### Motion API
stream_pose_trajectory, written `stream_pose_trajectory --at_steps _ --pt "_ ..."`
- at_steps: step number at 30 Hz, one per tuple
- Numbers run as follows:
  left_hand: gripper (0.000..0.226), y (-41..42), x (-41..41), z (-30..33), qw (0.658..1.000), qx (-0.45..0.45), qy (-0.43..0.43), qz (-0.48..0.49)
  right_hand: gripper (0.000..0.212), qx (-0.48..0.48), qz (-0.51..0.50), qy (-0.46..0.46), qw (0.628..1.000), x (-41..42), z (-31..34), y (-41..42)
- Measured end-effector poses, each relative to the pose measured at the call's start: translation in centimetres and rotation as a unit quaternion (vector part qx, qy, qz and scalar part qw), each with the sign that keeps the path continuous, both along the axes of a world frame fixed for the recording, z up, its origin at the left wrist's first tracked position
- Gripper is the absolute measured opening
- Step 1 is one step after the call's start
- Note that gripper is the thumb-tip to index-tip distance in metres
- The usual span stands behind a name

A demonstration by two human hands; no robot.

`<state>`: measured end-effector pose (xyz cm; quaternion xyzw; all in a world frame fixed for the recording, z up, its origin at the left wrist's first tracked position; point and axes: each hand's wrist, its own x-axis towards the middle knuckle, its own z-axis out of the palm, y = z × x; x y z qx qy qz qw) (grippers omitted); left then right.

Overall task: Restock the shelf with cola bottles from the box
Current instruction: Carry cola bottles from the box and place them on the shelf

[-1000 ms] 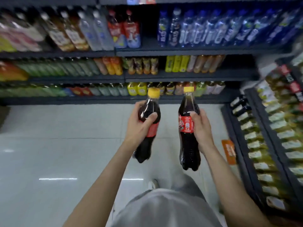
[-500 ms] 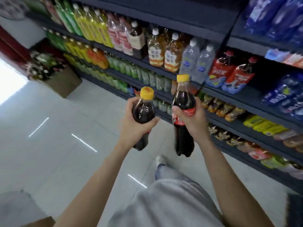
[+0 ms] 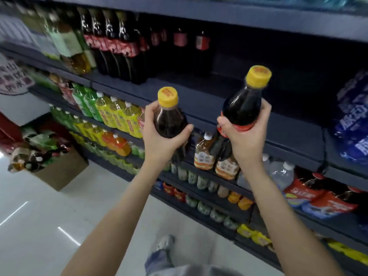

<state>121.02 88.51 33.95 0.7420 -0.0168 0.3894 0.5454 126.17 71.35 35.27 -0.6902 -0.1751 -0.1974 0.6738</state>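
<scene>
No label (image 3: 239, 127), cap print or sign (image 3: 14, 78) is legible (all blurred).

Glossy white tiled floor (image 3: 39, 226) with light streaks; dark shelving (image 3: 219, 108) of drinks; cardboard box (image 3: 61, 172) by it.

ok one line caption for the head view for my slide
Left hand and right hand each hold a yellow-capped cola bottle before a part-empty shelf.

Two hand-held cola bottles (image 3: 169, 120) (image 3: 242, 108)
</scene>
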Motion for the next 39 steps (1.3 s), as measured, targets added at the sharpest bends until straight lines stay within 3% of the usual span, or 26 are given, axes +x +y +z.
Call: stream_pose_trajectory --at_steps 5,9,16,20,23,28,39 --pt "0.058 4.5 9.7 1.7 0.997 0.026 -0.024 -0.067 0.069 -0.024 -0.081 -0.036 0.996 7.3 0.7 5.1" --pt "0.061 5.8 15.4 2.3 0.993 0.021 -0.02 -0.112 0.069 -0.025 -0.14 -0.014 0.99 11.3 0.5 7.9" --pt "0.061 5.6 21.2 2.8 0.988 -0.089 0.033 -0.122 0.069 -0.018 -0.177 0.023 0.984 15.0 -0.2 9.9" --pt "0.075 6.7 23.0 2.4 0.986 -0.043 0.057 -0.151 0.073 -0.058 -0.158 0.026 0.985 15.5 -0.4 9.7" --pt "0.092 7.8 22.5 -0.6 0.978 0.027 0.081 -0.19 0.088 -0.124 -0.131 0.05 0.982 15.0 -2.5 8.7" --pt "0.091 8.1 23.1 -1.9 0.979 0.142 0.091 -0.112 0.081 -0.155 -0.173 0.081 0.969 15.6 -3.5 8.4" --pt "0.091 2.5 34.1 1.1 0.987 0.083 0.137 -0.017 0.084 -0.123 -0.284 0.089 0.947 27.5 -1.6 8.5"
